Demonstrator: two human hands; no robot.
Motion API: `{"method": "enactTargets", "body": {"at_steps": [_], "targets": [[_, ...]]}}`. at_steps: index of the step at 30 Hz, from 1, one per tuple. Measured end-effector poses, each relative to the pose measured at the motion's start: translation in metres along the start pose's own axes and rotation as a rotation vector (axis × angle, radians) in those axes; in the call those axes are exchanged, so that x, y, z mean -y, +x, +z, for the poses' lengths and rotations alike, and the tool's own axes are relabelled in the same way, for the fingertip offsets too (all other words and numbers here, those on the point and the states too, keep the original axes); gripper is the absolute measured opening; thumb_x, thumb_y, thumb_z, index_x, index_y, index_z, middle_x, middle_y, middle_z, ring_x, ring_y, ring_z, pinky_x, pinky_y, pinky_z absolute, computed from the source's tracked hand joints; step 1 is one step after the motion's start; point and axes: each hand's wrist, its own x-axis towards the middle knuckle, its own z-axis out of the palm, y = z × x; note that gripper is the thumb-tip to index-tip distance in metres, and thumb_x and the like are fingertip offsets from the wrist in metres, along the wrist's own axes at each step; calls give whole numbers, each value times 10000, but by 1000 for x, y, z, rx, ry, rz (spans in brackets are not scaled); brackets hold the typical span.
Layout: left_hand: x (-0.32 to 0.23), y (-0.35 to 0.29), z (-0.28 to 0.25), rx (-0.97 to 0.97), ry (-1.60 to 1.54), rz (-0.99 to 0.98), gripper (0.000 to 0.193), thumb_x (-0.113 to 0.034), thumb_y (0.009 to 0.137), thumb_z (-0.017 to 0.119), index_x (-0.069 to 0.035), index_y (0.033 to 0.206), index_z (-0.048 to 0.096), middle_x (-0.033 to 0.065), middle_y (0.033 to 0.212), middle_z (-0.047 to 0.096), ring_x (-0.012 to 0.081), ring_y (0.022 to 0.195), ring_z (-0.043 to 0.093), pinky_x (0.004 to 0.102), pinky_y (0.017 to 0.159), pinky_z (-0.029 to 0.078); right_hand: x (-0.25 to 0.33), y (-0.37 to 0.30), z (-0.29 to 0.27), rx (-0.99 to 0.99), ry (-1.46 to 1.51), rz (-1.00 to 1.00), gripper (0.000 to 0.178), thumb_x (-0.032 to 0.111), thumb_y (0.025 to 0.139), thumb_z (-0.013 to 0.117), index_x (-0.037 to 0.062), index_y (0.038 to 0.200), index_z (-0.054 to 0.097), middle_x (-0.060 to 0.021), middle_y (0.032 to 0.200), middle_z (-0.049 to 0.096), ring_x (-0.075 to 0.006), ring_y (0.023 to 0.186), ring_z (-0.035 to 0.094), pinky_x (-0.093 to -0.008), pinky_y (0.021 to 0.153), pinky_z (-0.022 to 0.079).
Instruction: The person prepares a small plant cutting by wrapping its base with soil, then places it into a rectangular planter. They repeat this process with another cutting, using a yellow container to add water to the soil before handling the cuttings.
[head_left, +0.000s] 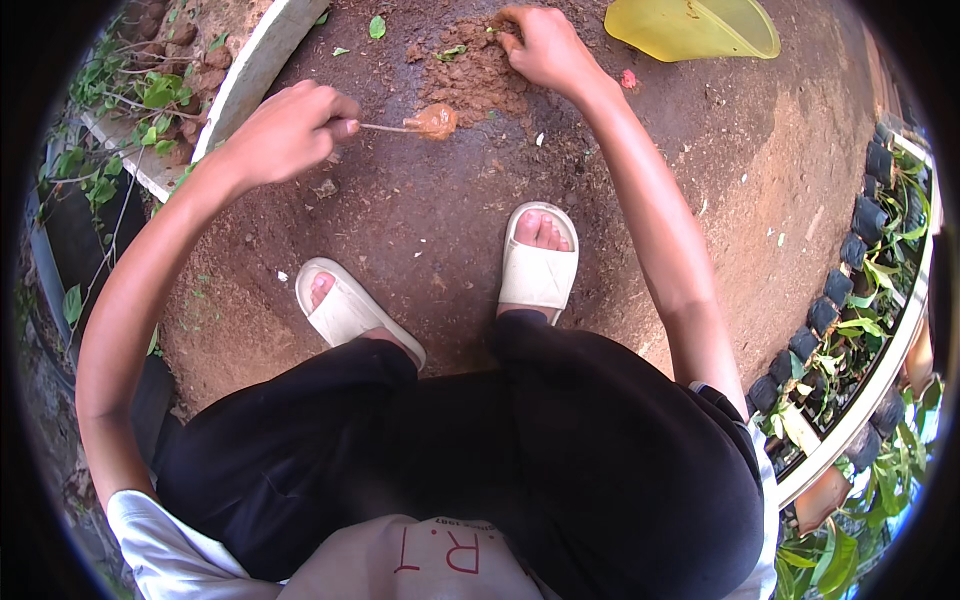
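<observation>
My left hand [295,130] is closed round one end of a thin stick [385,128]. At the stick's other end sits a shiny, wet, orange-brown lump of mud [433,121], held above the ground. My right hand [550,48] reaches to a loose heap of wet reddish mud [475,80], its fingers curled into the heap's upper right edge. Part of the mud at those fingertips is hidden. A small green leaf [450,52] lies on the heap.
A yellow plastic scoop-like container [692,28] lies right of the heap. Pale edging [255,70] borders a planted bed at left. Small black plant bags [838,287] line the right side. My feet in cream slides [540,265] stand on bare soil.
</observation>
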Motion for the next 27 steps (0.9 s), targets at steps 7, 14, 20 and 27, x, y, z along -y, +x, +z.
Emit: {"method": "enactTargets", "body": {"at_steps": [7,14,20,27], "targets": [[-9,4,-8,51,-37,-68,273,-221,988,561,-2,1120,658,169,1063,633,315,1073,563,445,955,433,-6,-13,2,-111,454,383,403,217,824,712,13,1168,659,-241,1031,690,-400,1007,668,-460,860,537],[-18,3,-12,94,-1,-99,307,-247,1005,535,2,1147,645,164,1086,617,303,1083,554,448,967,431,3,-33,5,-35,1667,587,142,130,966,616,18,1053,624,-68,1018,640,-204,904,662,-341,790,601],[-19,4,-13,95,2,-80,323,-261,1006,537,-3,1172,637,162,1114,607,300,1100,549,446,987,424,8,-33,16,-14,1718,762,190,249,970,659,82,1026,588,-76,880,608,-154,639,566,-237,503,512],[-25,3,-15,113,-7,-100,342,-277,998,546,-2,1179,638,166,1125,601,292,1094,556,434,978,431,-8,-26,26,-32,1826,826,366,355,1015,581,123,775,429,13,624,386,-97,475,338,-252,387,255]]}}
